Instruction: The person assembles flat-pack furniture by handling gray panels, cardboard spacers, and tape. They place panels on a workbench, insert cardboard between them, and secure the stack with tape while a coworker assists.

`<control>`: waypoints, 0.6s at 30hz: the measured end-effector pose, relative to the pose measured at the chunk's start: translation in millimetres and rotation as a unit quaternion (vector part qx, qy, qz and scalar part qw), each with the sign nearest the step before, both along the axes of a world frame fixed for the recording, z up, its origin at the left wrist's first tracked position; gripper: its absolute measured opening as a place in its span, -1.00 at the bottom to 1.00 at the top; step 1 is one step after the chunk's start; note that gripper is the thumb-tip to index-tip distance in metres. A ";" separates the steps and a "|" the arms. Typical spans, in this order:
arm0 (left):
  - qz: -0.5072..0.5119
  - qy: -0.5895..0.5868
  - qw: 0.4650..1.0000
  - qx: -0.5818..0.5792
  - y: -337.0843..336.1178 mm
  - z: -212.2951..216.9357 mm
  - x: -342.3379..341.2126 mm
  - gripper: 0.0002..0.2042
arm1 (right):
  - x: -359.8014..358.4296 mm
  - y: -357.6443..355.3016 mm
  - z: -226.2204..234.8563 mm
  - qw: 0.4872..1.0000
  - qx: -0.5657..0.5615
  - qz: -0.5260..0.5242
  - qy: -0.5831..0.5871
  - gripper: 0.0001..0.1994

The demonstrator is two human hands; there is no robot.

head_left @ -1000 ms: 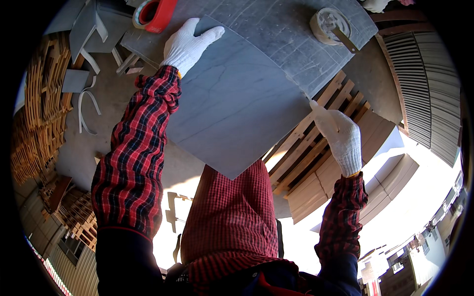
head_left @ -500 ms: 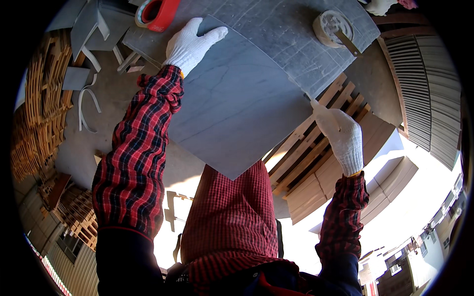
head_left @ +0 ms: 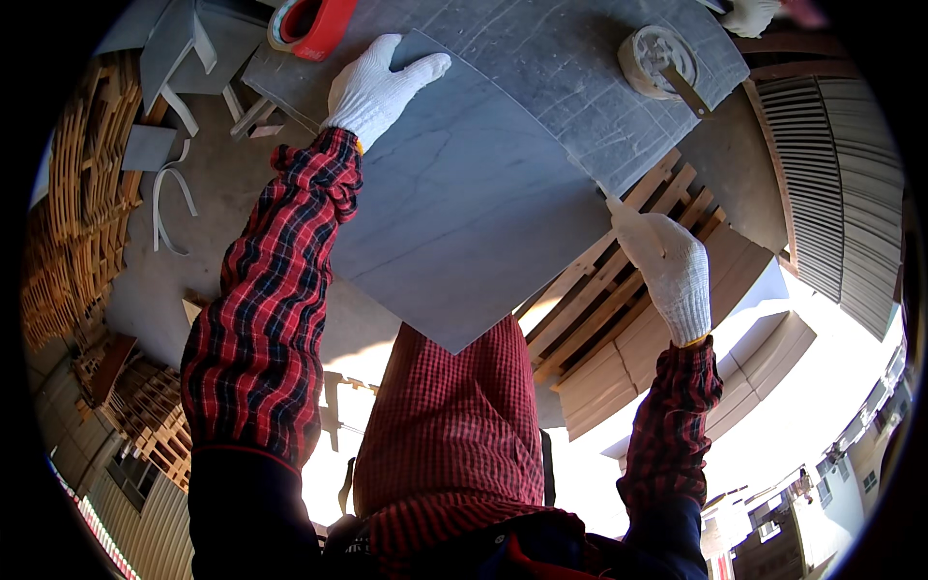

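Note:
A large grey slab with faint dark veins (head_left: 464,203) lies askew, one corner jutting toward my lap. My left hand (head_left: 377,87), in a white knit glove, grips its far left edge. Thumb and forefinger show apart there, while the other fingers are mostly hidden. At the slab's right corner is my right hand (head_left: 662,256), also gloved, its fingers closed and pointing at the edge. Something small and dark shows by the fingertips, too small to name. Beyond the slab, a round tub of pale paste (head_left: 650,58) holds a flat-bladed scraper (head_left: 684,92).
The slab rests partly on a scratched grey worktop (head_left: 541,48). A red tape dispenser (head_left: 324,29) sits at its far left. Wooden pallet slats (head_left: 609,280) and stacked boards (head_left: 667,358) stand right, below. Another person's gloved hand (head_left: 749,16) shows at top right. Stacked timber (head_left: 87,193) stands left.
The view has shifted very slightly. Both my hands keep their places at the slab, and the other person's gloved hand at top right has moved a little.

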State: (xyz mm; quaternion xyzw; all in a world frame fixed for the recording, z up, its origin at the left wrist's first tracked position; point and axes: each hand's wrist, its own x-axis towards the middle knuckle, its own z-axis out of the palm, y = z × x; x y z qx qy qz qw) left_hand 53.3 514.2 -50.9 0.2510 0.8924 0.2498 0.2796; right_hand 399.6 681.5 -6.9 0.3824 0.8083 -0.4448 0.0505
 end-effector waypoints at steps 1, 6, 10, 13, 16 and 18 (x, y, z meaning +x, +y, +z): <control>0.001 -0.003 1.000 0.004 -0.2 -0.9 -0.5 -0.31 | 1.0 0.4 -1.9 1.000 0.002 0.001 0.000 -0.75; 0.019 0.040 0.999 0.010 -0.2 -2.2 6.0 -0.34 | -0.6 -0.1 -2.8 1.000 0.015 0.009 -0.009 -0.75; 0.010 0.020 1.000 0.021 -0.2 -2.7 2.7 -0.36 | 1.6 1.2 -6.1 0.999 0.034 0.023 0.009 -0.74; 0.011 0.021 0.999 0.024 0.2 -0.7 4.4 -0.37 | 1.2 1.0 -6.0 0.999 0.031 0.023 0.012 -0.74; 0.010 0.028 0.999 0.026 -0.9 -2.7 3.1 -0.38 | 0.4 2.3 -6.5 0.999 0.028 0.022 0.007 -0.74; 0.013 0.031 0.999 0.025 -2.5 -5.0 2.0 -0.39 | -3.0 2.7 -5.5 0.999 0.028 0.023 0.006 -0.75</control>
